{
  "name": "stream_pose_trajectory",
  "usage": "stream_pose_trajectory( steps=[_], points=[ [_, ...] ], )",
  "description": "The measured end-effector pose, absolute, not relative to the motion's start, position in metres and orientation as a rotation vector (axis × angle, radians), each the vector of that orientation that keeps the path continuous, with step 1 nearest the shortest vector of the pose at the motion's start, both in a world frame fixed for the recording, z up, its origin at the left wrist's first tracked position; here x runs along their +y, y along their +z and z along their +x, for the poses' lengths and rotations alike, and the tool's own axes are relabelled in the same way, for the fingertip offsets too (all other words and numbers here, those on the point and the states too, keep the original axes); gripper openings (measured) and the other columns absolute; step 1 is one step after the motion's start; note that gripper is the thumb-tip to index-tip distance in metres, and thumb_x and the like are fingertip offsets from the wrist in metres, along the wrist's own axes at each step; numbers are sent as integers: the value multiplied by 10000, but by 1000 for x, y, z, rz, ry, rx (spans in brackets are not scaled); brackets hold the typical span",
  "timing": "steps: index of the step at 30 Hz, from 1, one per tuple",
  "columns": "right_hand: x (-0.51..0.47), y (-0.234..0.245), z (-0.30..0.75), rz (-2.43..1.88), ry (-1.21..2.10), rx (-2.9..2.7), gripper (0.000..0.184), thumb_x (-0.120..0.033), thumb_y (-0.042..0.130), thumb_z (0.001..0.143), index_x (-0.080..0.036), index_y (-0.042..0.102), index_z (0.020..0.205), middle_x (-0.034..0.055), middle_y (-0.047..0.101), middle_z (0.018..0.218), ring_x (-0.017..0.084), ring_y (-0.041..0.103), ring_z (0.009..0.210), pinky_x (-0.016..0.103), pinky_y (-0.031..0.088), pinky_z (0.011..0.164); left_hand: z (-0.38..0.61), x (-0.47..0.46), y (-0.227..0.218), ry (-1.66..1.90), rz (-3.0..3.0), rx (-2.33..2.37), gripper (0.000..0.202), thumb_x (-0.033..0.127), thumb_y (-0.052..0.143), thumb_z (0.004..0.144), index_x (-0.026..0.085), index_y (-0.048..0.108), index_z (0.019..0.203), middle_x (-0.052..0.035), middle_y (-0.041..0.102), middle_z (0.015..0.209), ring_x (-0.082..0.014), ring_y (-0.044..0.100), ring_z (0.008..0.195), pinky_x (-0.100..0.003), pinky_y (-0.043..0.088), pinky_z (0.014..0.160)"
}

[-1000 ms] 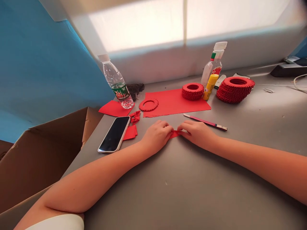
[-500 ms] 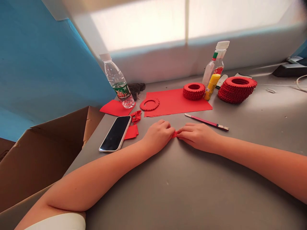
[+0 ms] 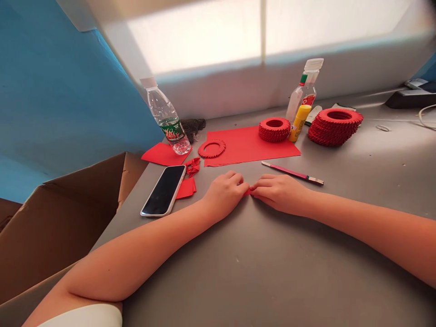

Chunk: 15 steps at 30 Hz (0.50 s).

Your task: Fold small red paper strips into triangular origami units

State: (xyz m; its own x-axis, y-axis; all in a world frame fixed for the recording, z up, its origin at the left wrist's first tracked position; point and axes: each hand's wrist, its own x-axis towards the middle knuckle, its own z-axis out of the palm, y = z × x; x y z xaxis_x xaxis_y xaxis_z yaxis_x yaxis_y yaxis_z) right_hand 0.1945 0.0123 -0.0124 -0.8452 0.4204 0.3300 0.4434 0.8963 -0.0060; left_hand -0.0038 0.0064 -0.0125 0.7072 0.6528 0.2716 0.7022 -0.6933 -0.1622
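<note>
A small piece of red paper (image 3: 247,192) shows between my two hands at the middle of the grey table. My left hand (image 3: 225,193) pinches its left side, fingers curled. From the right, the fingertips of my right hand (image 3: 281,193) press together on the other side of it. The paper is mostly covered by fingers, so its folds are hard to make out. Just beyond my right hand lies a slim utility knife (image 3: 293,173). Folded red paper pieces (image 3: 193,166) and a stack of small red paper (image 3: 186,188) are left of my left hand.
A phone (image 3: 164,190) overlaps the small stack. Behind are large red sheets (image 3: 245,147), a flat paper ring (image 3: 211,148), two stacked paper rings (image 3: 274,130) (image 3: 335,127), a yellow glue stick (image 3: 300,123) and bottles (image 3: 171,127). A cardboard box (image 3: 78,213) stands left of the table.
Both hands stay at the same place, still holding the small red paper. The view has shifted very slightly; nothing else has visibly moved.
</note>
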Motion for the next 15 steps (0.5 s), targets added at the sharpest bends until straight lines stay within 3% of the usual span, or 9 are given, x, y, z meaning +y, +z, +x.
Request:
stream_pose_trajectory(
  steps=[9, 15],
  points=[
    [11, 0, 201, -666, -91, -2886, 175, -136, 456, 743, -169, 618, 686, 35, 643, 645, 178, 550, 748, 282, 394, 637, -3, 6, -13, -205, -2656, -1132, 252, 207, 360, 890, 183, 602, 823, -44, 586, 870, -161, 498, 789, -263, 400, 676],
    [9, 1, 202, -735, -43, -2843, 193, -130, 448, 724, -177, 616, 642, 35, 623, 596, 170, 555, 680, 276, 364, 568, -3, 2, -9, -224, -2677, -1264, 280, 289, 352, 892, 156, 596, 928, -83, 581, 894, -200, 499, 849, -324, 417, 773]
  ],
)
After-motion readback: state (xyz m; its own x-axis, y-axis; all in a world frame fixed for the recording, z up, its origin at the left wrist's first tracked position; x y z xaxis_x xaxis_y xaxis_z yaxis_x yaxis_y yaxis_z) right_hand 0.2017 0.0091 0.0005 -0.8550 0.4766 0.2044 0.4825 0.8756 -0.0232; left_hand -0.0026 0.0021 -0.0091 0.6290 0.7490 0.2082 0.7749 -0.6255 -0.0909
